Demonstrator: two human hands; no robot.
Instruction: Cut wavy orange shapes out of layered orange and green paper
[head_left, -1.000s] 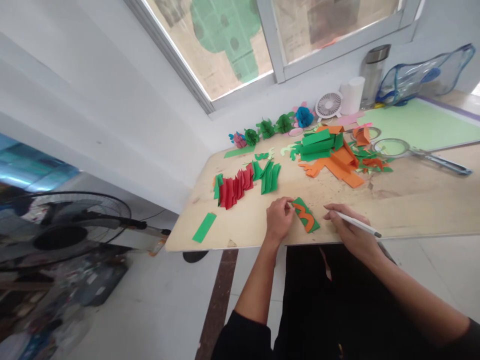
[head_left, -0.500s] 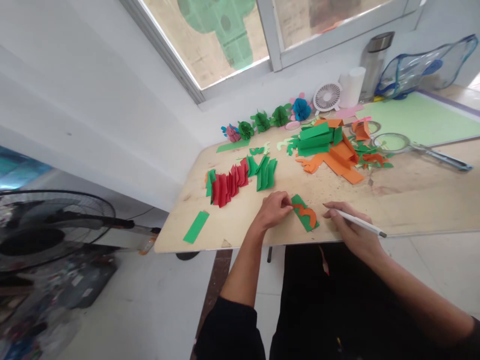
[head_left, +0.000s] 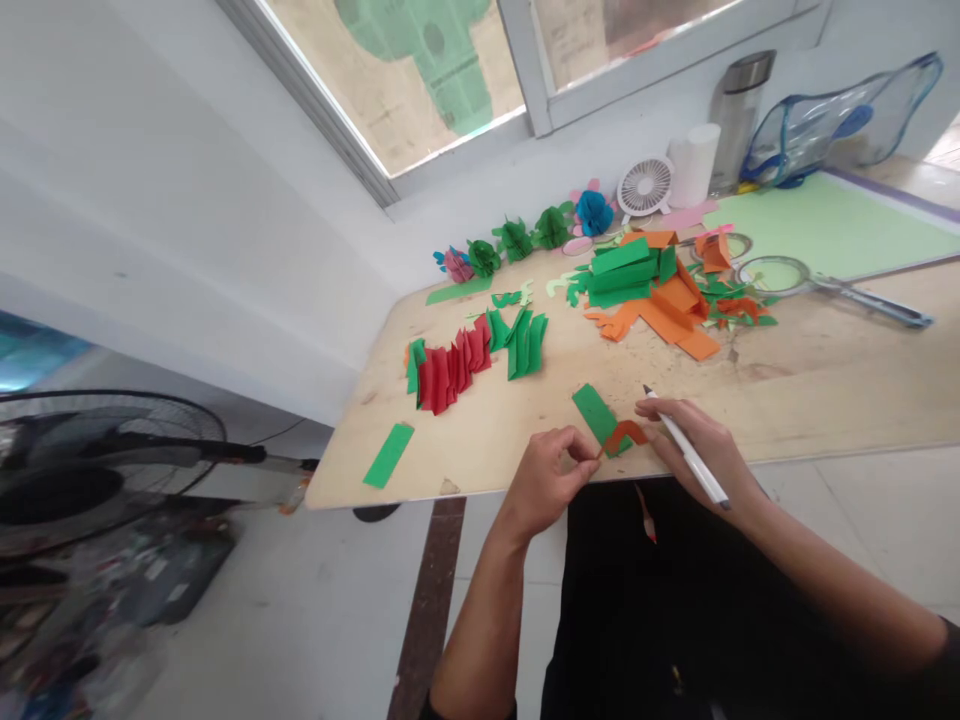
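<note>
Near the table's front edge, my left hand (head_left: pixel 553 472) pinches one end of a wavy orange paper cutout (head_left: pixel 624 434). The cutout is lifted over the lower end of a green paper strip (head_left: pixel 594 412), and its other end reaches the fingers of my right hand (head_left: pixel 701 448). A white pen (head_left: pixel 691 455) rests in my right hand, its dark tip pointing up and away from me. Whether the right fingers also grip the cutout is hard to make out. Another green strip (head_left: pixel 388 456) lies flat at the left.
Folded red papers (head_left: pixel 454 368) and green papers (head_left: pixel 527 345) stand beyond my left hand. Farther right lie an orange and green paper pile (head_left: pixel 667 295) and scissors (head_left: pixel 874 302). Paper turtles (head_left: pixel 514 240), a small fan (head_left: pixel 646 187) and a bottle (head_left: pixel 741 122) line the wall.
My left hand has moved nearer to me and raised the orange cutout off the green strip. My right hand has come closer to the cutout, and the pen has tilted more upright.
</note>
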